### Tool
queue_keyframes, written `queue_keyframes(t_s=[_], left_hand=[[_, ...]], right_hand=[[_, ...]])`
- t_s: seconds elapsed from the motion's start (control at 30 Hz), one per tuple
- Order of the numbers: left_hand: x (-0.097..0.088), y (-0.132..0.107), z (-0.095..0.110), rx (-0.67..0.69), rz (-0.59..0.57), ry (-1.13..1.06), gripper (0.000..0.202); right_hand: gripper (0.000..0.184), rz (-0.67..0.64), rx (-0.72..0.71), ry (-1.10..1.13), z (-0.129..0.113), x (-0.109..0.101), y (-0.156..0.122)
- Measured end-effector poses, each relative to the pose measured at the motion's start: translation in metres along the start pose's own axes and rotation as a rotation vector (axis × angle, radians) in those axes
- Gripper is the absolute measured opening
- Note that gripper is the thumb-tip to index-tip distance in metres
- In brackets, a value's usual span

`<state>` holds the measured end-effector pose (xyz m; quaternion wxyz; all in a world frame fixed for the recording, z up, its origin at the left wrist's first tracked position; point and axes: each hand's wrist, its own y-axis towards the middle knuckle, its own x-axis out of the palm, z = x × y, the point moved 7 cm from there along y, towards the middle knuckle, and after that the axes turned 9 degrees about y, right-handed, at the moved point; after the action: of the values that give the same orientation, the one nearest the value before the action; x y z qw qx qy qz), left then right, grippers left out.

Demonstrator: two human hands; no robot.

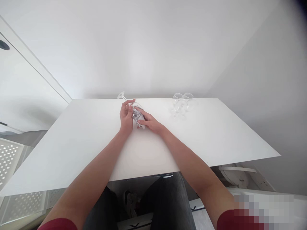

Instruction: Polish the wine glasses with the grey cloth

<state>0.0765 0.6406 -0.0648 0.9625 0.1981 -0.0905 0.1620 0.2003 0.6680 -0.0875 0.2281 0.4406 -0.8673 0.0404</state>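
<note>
A clear wine glass (pixel 138 105) is tilted over the table, its stem and round foot pointing up and to the left. My left hand (pixel 126 116) is closed around the bowl near the stem. A crumpled light grey cloth (pixel 139 118) lies against the glass at its mouth. My right hand (pixel 151 122) grips the cloth, thumb on the near side and fingers toward the bowl. Much of the bowl and rim is hidden by the cloth and fingers.
Several clear stemmed glasses (pixel 182 101) stand close together on the white table (pixel 153 153), right of my hands. A white wall (pixel 144 48) rises behind the table. White perforated baskets (pixel 9 159) sit at the lower left, below the tabletop.
</note>
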Motion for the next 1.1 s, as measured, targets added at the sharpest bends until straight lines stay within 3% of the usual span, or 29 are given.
queue_keyframes(t_s=[0.17, 0.4, 0.53, 0.63, 0.8, 0.93, 1.0, 1.1], left_hand=[[0.004, 0.004, -0.001, 0.013, -0.068, -0.126, 0.039], [0.008, 0.004, 0.0, 0.009, -0.094, -0.118, 0.038], [0.005, 0.006, -0.004, -0.005, -0.092, -0.151, 0.036], [0.005, 0.006, -0.004, -0.031, -0.092, -0.15, 0.037], [0.011, 0.001, -0.001, -0.092, -0.148, -0.091, 0.046], [0.016, -0.001, 0.001, -0.074, -0.182, -0.099, 0.051], [0.015, -0.001, -0.001, -0.069, -0.159, -0.082, 0.049], [0.012, 0.0, -0.005, -0.078, -0.124, -0.053, 0.046]], right_hand=[[0.068, -0.024, 0.012, 0.21, -0.007, -0.002, -0.003], [0.072, 0.183, -0.163, -0.155, -0.009, -0.006, 0.0], [0.049, 0.095, -0.097, 0.106, -0.01, 0.003, -0.002], [0.038, 0.084, -0.125, 0.209, -0.018, 0.003, -0.006], [0.039, 0.063, -0.186, 0.074, -0.02, 0.001, -0.005], [0.052, 0.277, -0.277, -0.197, -0.02, -0.01, -0.005], [0.055, 0.32, -0.292, -0.284, -0.02, -0.01, -0.005], [0.048, 0.26, -0.226, -0.157, -0.017, -0.008, -0.003]])
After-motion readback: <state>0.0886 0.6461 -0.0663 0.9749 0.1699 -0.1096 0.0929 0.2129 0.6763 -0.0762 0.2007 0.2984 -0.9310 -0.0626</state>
